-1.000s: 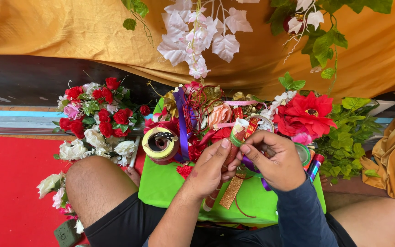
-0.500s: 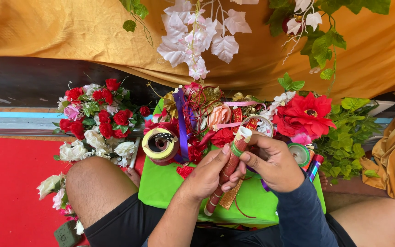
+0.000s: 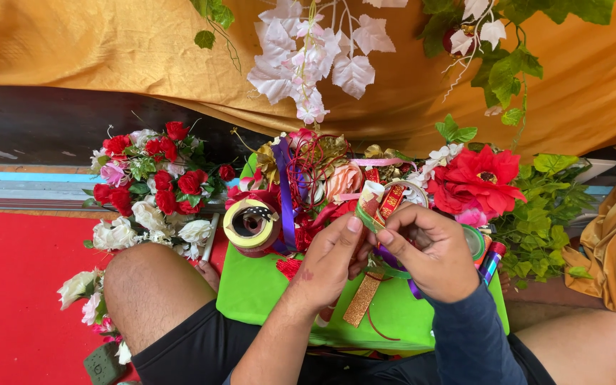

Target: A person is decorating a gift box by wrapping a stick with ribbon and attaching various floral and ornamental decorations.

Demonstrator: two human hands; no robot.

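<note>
My left hand point(image 3: 331, 258) and my right hand point(image 3: 430, 249) meet over a bright green tray point(image 3: 251, 294) on my lap. Both pinch a narrow stick wrapped in red and green tape point(image 3: 377, 202), held upright between the fingertips. A gold glitter ribbon strip point(image 3: 362, 299) hangs down below my hands. Green tape loops under my right hand. A roll of ribbon point(image 3: 250, 223) lies just left of my left hand, beside purple and red ribbons point(image 3: 285, 199).
Artificial red and white roses point(image 3: 152, 185) lie to the left on a red mat point(image 3: 16, 299). A large red flower point(image 3: 476, 178) and green leaves point(image 3: 545, 207) sit to the right. Orange cloth point(image 3: 108, 50) hangs behind, with white leaves point(image 3: 308, 64) dangling.
The wrapped stick has been raised and turned more upright between my fingers. My left hand's fingers shifted up along it; my right hand stays close beside it.
</note>
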